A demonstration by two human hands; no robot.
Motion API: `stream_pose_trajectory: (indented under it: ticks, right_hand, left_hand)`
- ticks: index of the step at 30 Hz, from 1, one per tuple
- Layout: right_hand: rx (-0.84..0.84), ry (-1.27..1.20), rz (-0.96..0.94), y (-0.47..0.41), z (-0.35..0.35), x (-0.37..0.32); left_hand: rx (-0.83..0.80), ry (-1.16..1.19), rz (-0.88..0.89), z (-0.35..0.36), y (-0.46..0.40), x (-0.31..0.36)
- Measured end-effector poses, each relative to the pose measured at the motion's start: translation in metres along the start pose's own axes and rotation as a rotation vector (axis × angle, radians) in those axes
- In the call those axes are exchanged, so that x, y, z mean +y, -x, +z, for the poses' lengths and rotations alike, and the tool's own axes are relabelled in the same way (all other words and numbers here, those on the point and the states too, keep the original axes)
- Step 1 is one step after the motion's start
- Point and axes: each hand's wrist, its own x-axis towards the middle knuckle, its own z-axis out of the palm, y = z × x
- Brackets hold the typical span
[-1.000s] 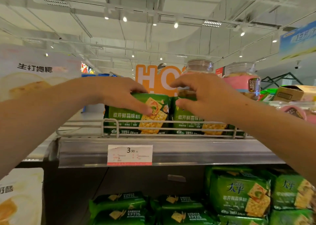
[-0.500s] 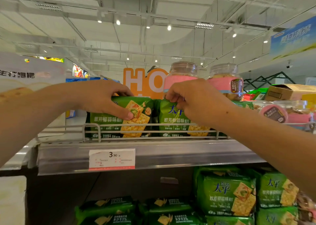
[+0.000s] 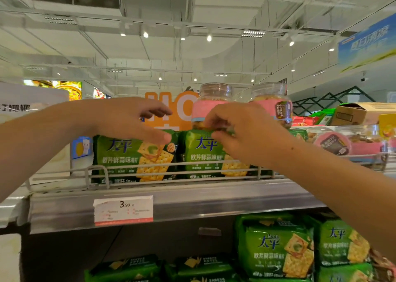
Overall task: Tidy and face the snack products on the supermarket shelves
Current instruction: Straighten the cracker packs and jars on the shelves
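1. Cracker packs, green, two standing upright side by side on the top shelf (image 3: pixel 192 204) behind a low wire rail (image 3: pixel 171 166): left pack (image 3: pixel 128 159) and right pack (image 3: pixel 205 153), edges touching, both printed fronts facing outward.
2. Left hand (image 3: pixel 128 118): hovers at the top edge of the left pack, thumb lying along the upper front, fingers loosely extended above it; grip not evident, contact of the thumb with the wrapper cannot be told for certain.
3. Right hand (image 3: pixel 237 131): fingers and thumb curled together, pinching the top edge of the right pack.
4. Price tag (image 3: pixel 123 210): white with a red lower band, reading 3.90, clipped to the shelf's front strip below the left pack.
5. Jars, two, clear with pink labels: one (image 3: pixel 211 101) directly behind the right pack, partly hidden by the right hand; another (image 3: pixel 273 103) just to its right.
6. Orange sign (image 3: pixel 182 110): white letters, behind the packs, partly covered by both hands.
7. Lower shelf: more green cracker packs (image 3: pixel 276 249), upright at right, lying flat at centre.
8. Cardboard box (image 3: pixel 353 113): far right, beyond the jars.
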Motion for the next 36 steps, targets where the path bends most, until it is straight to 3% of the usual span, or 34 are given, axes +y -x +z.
stream_pose_trajectory:
  ticks: [5, 11, 15, 22, 29, 36]
  right_hand:
    - [0.207, 0.137, 0.078, -0.002, -0.05, 0.043]
    - [-0.01, 0.312, 0.222, -0.018, -0.067, 0.083]
    - [-0.086, 0.213, 0.336, -0.018, -0.062, 0.099]
    - [0.068, -0.131, 0.429, -0.026, -0.057, 0.112]
    - [0.137, -0.174, 0.546, -0.036, -0.035, 0.119]
    - [0.263, -0.16, 0.528, -0.033, -0.045, 0.113]
  left_hand:
    - [0.232, 0.126, 0.109, 0.003, -0.038, 0.05]
    - [0.312, 0.138, 0.106, 0.022, -0.075, 0.097]
    - [0.377, 0.109, 0.089, 0.036, -0.084, 0.104]
    - [0.454, 0.277, 0.087, 0.048, -0.085, 0.101]
    - [0.43, 0.408, 0.089, 0.049, -0.088, 0.095]
    - [0.585, 0.346, 0.19, 0.046, -0.089, 0.092]
